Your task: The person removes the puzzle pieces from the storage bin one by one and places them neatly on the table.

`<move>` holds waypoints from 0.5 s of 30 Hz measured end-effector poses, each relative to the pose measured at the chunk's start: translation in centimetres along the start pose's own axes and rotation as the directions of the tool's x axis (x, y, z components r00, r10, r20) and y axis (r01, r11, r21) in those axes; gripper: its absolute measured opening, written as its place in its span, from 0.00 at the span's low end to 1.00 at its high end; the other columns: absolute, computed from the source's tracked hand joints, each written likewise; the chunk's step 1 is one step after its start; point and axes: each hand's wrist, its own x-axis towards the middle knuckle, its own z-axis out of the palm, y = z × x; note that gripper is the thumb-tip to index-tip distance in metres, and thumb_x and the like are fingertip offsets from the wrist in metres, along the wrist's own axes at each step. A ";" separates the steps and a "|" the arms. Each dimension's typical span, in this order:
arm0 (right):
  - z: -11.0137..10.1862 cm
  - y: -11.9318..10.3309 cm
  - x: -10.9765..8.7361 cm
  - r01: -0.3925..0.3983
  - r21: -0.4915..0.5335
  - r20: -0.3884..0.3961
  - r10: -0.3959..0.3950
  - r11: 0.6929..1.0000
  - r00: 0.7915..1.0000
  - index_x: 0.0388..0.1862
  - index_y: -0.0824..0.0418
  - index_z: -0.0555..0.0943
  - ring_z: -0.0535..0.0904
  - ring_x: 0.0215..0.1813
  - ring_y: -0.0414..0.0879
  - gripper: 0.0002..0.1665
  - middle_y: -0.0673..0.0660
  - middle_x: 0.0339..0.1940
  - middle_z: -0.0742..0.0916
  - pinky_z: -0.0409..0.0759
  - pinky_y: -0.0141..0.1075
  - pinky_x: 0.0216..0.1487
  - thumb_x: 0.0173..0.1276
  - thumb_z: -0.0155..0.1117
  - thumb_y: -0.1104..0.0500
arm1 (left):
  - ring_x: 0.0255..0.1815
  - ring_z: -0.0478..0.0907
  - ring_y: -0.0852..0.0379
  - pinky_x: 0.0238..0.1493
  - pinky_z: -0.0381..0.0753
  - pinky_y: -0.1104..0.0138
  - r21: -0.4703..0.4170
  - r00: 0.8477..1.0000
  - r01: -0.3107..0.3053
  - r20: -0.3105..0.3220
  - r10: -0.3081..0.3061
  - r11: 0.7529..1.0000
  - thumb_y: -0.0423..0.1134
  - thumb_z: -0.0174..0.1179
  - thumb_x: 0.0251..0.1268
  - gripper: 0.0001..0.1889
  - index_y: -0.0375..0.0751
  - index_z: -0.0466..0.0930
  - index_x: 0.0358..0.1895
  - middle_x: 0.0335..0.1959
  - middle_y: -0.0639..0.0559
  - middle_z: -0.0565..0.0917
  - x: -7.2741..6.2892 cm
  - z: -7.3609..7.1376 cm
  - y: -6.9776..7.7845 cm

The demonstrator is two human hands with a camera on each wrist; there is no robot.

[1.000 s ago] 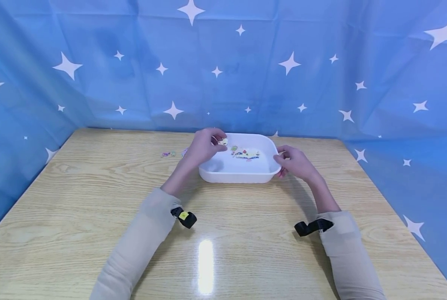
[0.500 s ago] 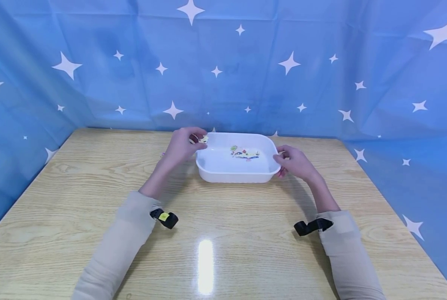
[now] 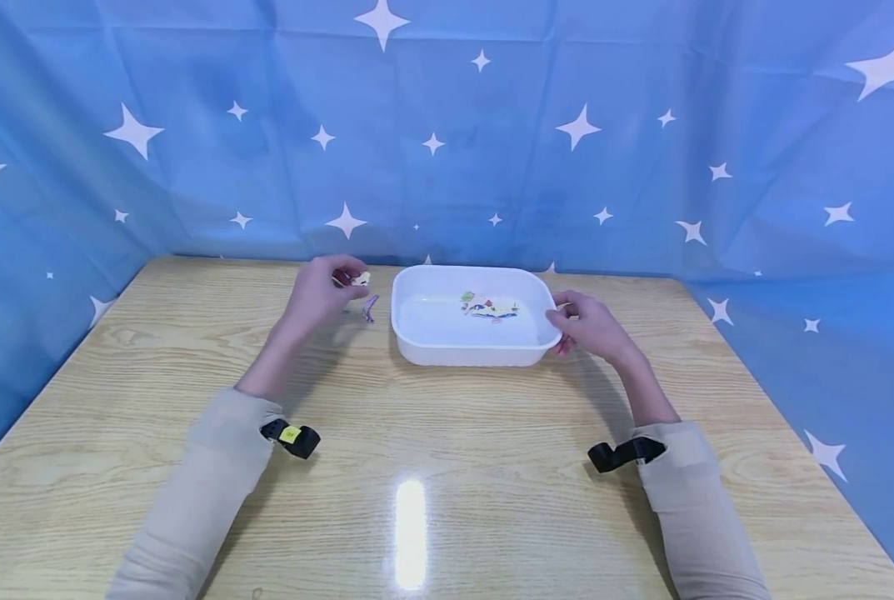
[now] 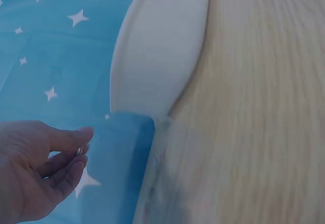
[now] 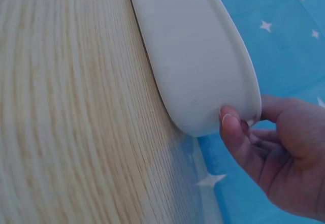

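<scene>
My left hand (image 3: 317, 293) is above the table, left of a white plastic tub (image 3: 469, 357). Its thumb and fingers pinch a small flat yellowish piece (image 3: 362, 279) with dark marks; in the left wrist view only a tiny glint of it shows. My right hand (image 3: 591, 325) grips the tub's right end, the thumb at the rim and fingers against the outside wall. Inside the tub lies a cluster of small colourful flat pieces (image 3: 494, 310), too small to make out singly. A purple piece (image 3: 370, 308) lies on the wood between my left hand and the tub.
The wooden table (image 3: 491, 450) extends in front of the tub and to both sides. Behind it hangs a blue cloth (image 3: 447, 183) with white stars, close to the tub's far side. A black strap with a small camera (image 3: 291, 437) sits on my left wrist.
My left hand has moved left, from over the tub's left end to beyond it, still pinching the yellowish piece. The purple piece is now uncovered. The right hand and tub stay nearly still.
</scene>
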 end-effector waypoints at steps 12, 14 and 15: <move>-0.1 2.4 1.2 -0.015 -0.012 -0.013 0.014 1.000 1.000 0.68 0.79 0.64 0.84 0.26 0.55 0.27 0.76 0.40 0.81 0.85 0.58 0.36 0.80 0.53 0.62 | 0.47 0.80 0.40 0.53 0.78 0.53 0.058 0.997 0.078 0.004 -0.079 0.995 0.27 0.66 0.62 0.16 0.24 0.80 0.53 0.48 0.31 0.83 -0.8 -2.0 -3.6; -0.2 3.2 1.5 -0.009 -0.012 -0.015 0.009 1.000 1.000 0.69 0.78 0.64 0.84 0.25 0.53 0.27 0.75 0.40 0.81 0.85 0.57 0.35 0.80 0.53 0.61 | 0.48 0.79 0.39 0.54 0.78 0.52 0.068 0.996 0.093 0.006 -0.094 0.993 0.27 0.66 0.63 0.16 0.24 0.80 0.53 0.49 0.30 0.83 -0.9 -2.4 -4.1; -0.2 3.5 1.6 -0.007 -0.012 -0.016 0.006 1.000 1.000 0.69 0.77 0.64 0.84 0.25 0.53 0.28 0.75 0.40 0.81 0.86 0.56 0.35 0.80 0.53 0.60 | 0.48 0.79 0.39 0.54 0.78 0.52 0.072 0.994 0.104 0.008 -0.105 0.992 0.27 0.66 0.63 0.17 0.23 0.79 0.54 0.49 0.30 0.83 -1.0 -2.6 -4.4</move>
